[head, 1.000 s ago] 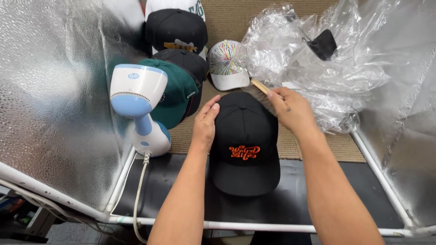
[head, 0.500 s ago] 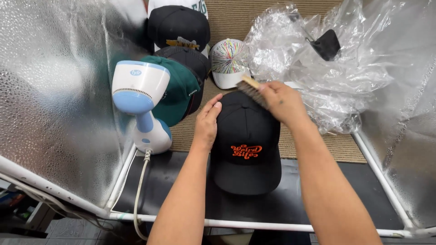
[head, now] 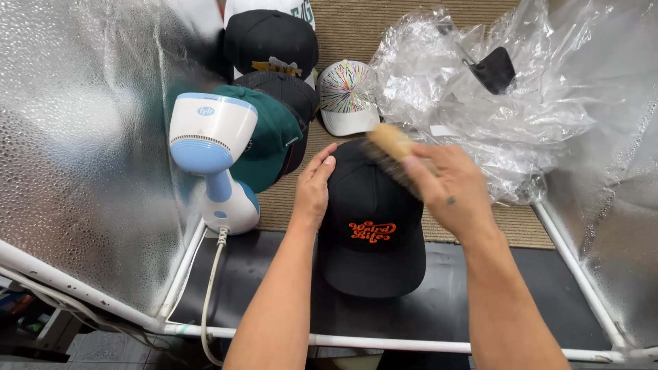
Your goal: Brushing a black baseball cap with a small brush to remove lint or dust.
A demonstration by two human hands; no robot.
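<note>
A black cap [head: 373,226] with orange embroidery on its front lies on a black mat, brim toward me. My left hand [head: 314,186] rests flat on the cap's left side, fingers together. A wooden brush [head: 388,152] with dark bristles is gripped in my right hand [head: 449,188], and its bristles are at the top rear of the cap's crown. The brush is blurred.
A white and blue handheld steamer [head: 214,157] with a cord stands at left. Behind it lie a green cap [head: 269,140], two black caps [head: 271,41] and a white patterned cap [head: 347,96]. Crumpled clear plastic bags [head: 493,116] fill the right. Silver reflective walls [head: 82,151] and a white tube frame [head: 384,340] enclose the space.
My right hand has drawn the brush out from under its fingers and swept it left across the cap's crown. The left hand has stayed on the cap.
</note>
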